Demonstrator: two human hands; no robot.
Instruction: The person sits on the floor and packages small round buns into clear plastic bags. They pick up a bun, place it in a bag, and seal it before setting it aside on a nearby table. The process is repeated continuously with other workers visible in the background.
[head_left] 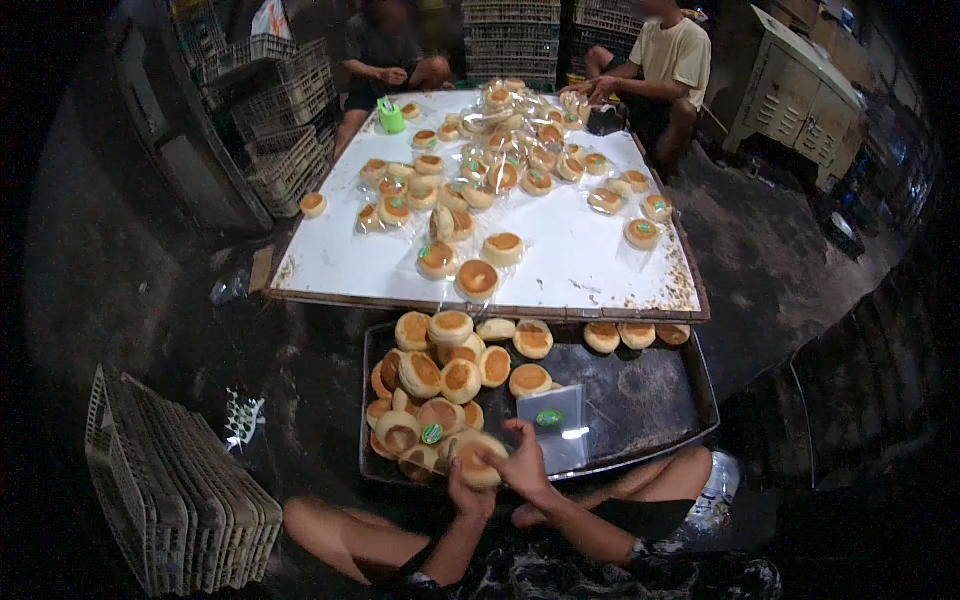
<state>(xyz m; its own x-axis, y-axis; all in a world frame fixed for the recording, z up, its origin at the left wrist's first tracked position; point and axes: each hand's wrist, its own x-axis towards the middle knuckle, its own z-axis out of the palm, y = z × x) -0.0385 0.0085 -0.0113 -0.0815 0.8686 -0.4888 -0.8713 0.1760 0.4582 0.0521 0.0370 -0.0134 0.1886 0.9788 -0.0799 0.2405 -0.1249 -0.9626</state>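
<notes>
A round pale bun point(478, 464) with a browned top is at the near edge of a dark baking tray point(650, 400). My left hand point(470, 497) is closed round its lower left side. Against its right side, my right hand point(524, 466) presses its fingers, slightly blurred, with one digit pointing up. Whether a clear bag covers this bun, I cannot tell. Just right of my hands lies a flat pile of clear plastic bags point(565, 440) with a green oval label. More buns point(420, 373) are heaped in the tray's left half, and a green label shows near the held bun.
Beyond the tray stands a low white-topped table point(340, 260) with many bagged buns point(503, 178) and a green cup point(390, 117). Two people sit at its far end. Plastic crates point(190, 490) stand at the left and back; a metal cabinet point(800, 100) is at the far right.
</notes>
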